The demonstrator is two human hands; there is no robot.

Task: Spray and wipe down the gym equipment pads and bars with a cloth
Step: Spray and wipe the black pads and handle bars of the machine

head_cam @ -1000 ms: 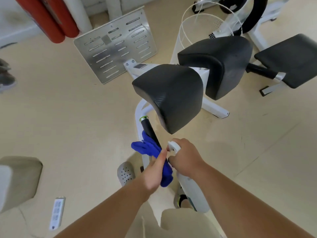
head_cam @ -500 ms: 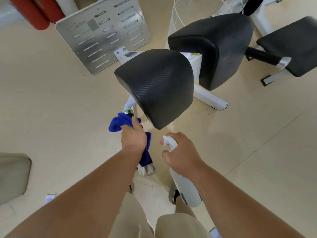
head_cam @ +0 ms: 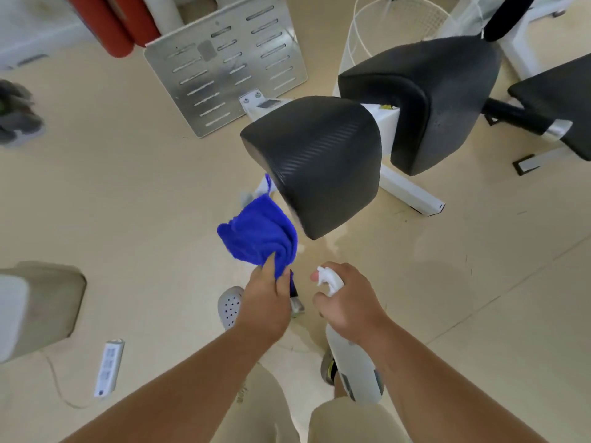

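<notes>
Cloth (head_cam: pixel 256 235) pinched in the left hand (head_cam: pixel 265 302) just below the near pad (head_cam: pixel 316 161), seemingly wrapping the bar (head_cam: pixel 295 305) to rub it; right hand (head_cam: pixel 348 302) grips the spray bottle (head_cam: pixel 351 362) alongside, ready to respray.

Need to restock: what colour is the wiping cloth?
The fluffy cloth in the left hand is bright blue; head view shows it best.

Blue against black and beige
Vivid blue cloth (head_cam: pixel 257 235); near pad (head_cam: pixel 315 158) black with a fine diagonal weave; spray bottle (head_cam: pixel 351 362) white; floor (head_cam: pixel 128 187) pale beige; slotted plate (head_cam: pixel 224 68) silver.
</notes>
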